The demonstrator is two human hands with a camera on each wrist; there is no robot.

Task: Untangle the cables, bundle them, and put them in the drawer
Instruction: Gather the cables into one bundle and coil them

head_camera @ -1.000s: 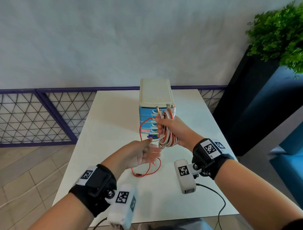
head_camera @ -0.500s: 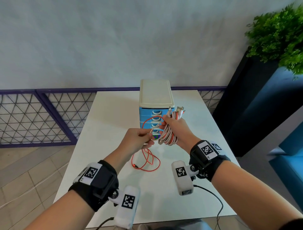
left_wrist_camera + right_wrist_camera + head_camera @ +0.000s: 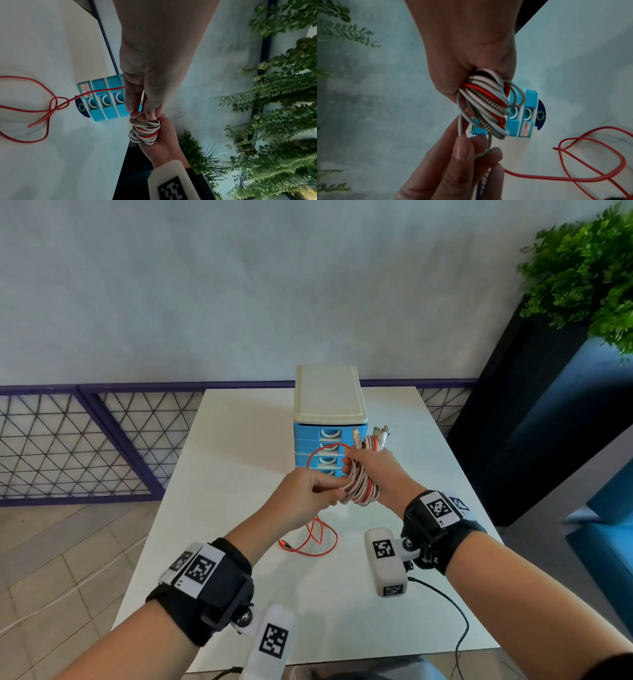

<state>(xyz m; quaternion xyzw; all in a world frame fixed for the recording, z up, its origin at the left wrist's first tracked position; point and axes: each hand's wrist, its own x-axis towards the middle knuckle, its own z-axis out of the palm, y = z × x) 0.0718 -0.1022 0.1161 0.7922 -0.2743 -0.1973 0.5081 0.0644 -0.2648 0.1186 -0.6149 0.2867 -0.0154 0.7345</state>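
Note:
My right hand (image 3: 354,472) grips a coiled bundle of white, red and braided cables (image 3: 363,493), held upright above the table in front of the drawer unit (image 3: 330,405). Plug ends stick up from the top of the bundle. My left hand (image 3: 327,493) pinches the loose red cable (image 3: 317,542) right at the bundle's lower end. In the right wrist view the bundle (image 3: 486,105) fills my right fist, and the left fingers (image 3: 464,147) also catch a grey-white strand. The red cable (image 3: 42,108) trails in loops on the table. All blue drawers look closed.
The white table (image 3: 239,474) ends at a purple mesh railing (image 3: 85,446) on the left and back. A dark planter with a green plant (image 3: 582,268) stands at the right. A black wire (image 3: 455,611) hangs from my right wrist camera near the front edge.
My left hand, open a second ago, has moved up to the bundle and closed on the red cable. The right hand and bundle shifted slightly right.

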